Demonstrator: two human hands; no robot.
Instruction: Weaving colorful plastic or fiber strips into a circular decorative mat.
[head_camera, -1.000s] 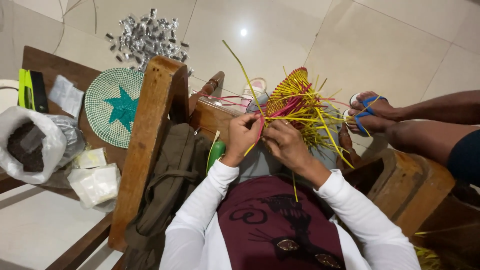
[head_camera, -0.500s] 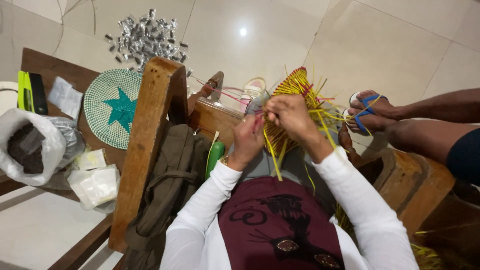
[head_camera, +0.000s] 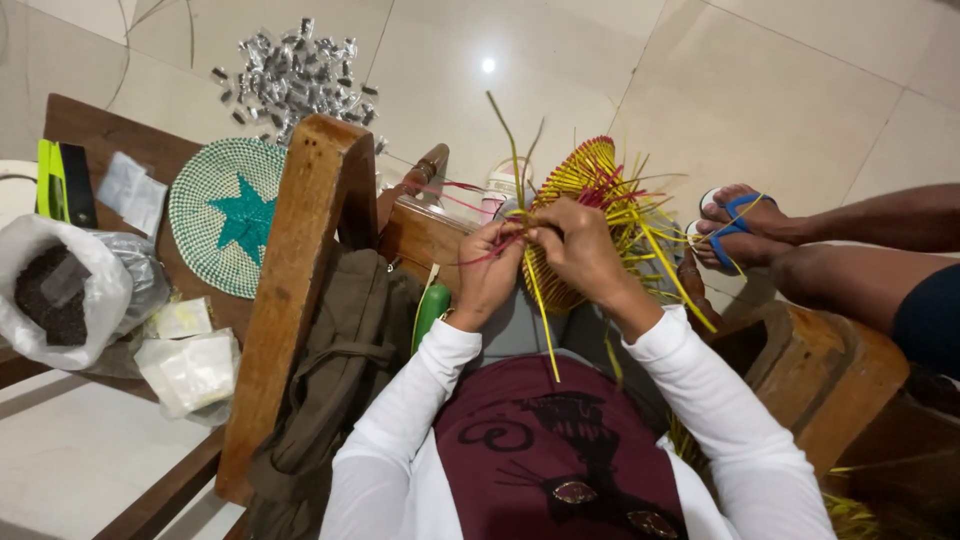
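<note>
**Two hands weaving a yellow basket, seen from above**

The tiled floor (head_camera: 800, 90) fills the upper field from 10 to 2 o'clock. A wooden bench (head_camera: 295, 290) runs from 9 o'clock down to 7 o'clock, its thick arm slanting through the left centre. At 3 o'clock another person's legs enter, the feet (head_camera: 745, 230) in blue-strapped sandals, resting on the floor just beside the basket. An olive bag (head_camera: 340, 370) hangs against the bench arm at 7 o'clock. A round green mat (head_camera: 225, 215) with a teal star lies on the bench seat at 10 o'clock. A plastic sack (head_camera: 60, 290) of dark grains sits at 9 o'clock, with small white packets (head_camera: 190, 365) near it. A heap of silver wrappers (head_camera: 290, 75) lies on the floor at 11 o'clock.

The basket (head_camera: 585, 215), part-woven of yellow and red strips, stands on edge just above centre, loose strips radiating from its rim. The left hand (head_camera: 490, 270) has its fingers closed on a bundle of strips at the basket's near rim. The right hand (head_camera: 575, 245), touching the left, is clamped on the rim and the yellow strip (head_camera: 540, 320) that trails toward 6 o'clock.
</note>
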